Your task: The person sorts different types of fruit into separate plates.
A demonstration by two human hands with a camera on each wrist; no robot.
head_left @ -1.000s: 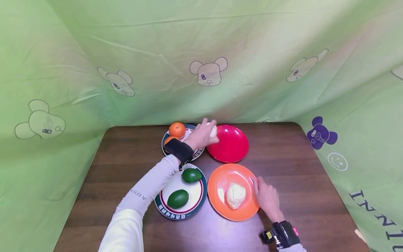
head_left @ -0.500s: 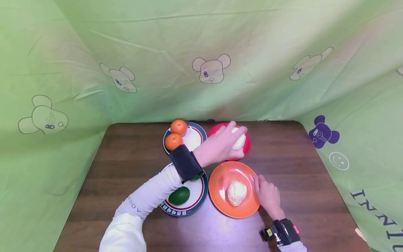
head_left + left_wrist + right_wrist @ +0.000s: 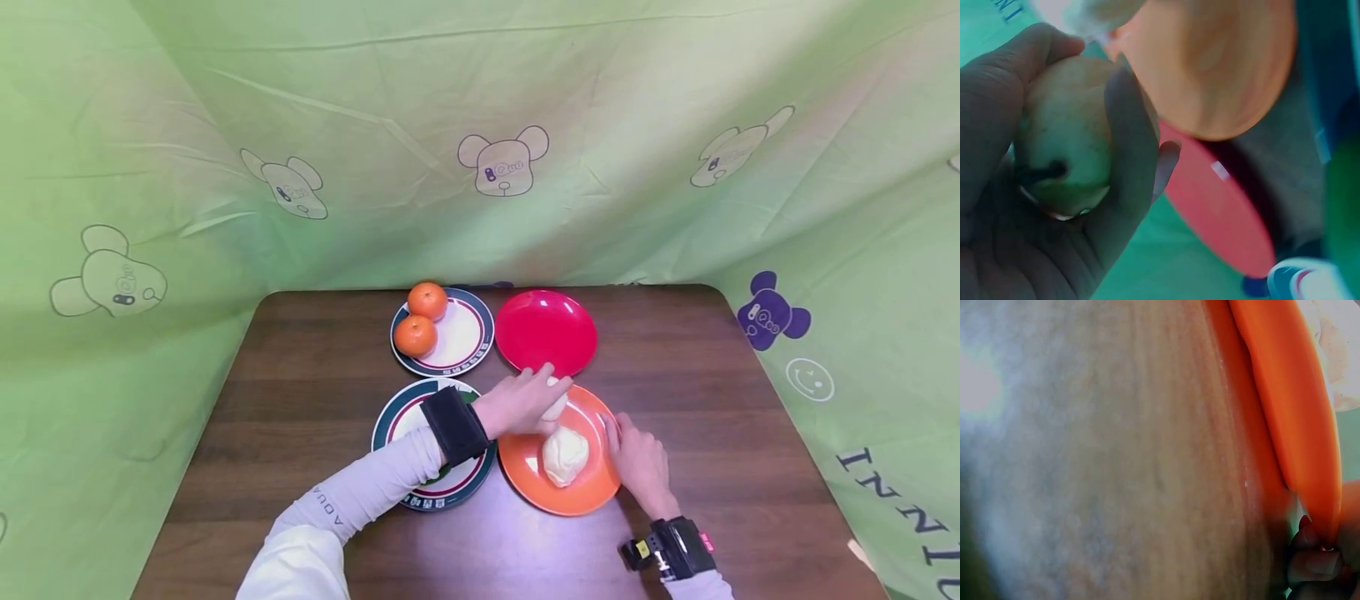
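Observation:
My left hand [image 3: 519, 406] holds a pale yellow-green pear [image 3: 1075, 125] over the far left part of the orange plate [image 3: 555, 502]. The pear's dark stem faces the left wrist camera, and the fingers curl around its sides. On that plate lies another whitish, lumpy fruit [image 3: 565, 457], just in front of the held pear. At the plate's right rim, my right hand [image 3: 641, 468] pinches the edge, with fingertips [image 3: 1316, 562] showing beneath the rim in the right wrist view.
Behind the orange plate is a bare red plate [image 3: 547, 329]. Two oranges [image 3: 416, 336] sit on the blue-rimmed plate [image 3: 461, 333] at back left. My left wrist covers most of the green fruits on the front-left plate [image 3: 388, 429]. A green printed curtain [image 3: 390, 217] hangs behind the table.
My left hand has carried the pear from the back-left plate rightward across the red plate, then toward me over the orange plate. My right hand stays at the orange plate's rim.

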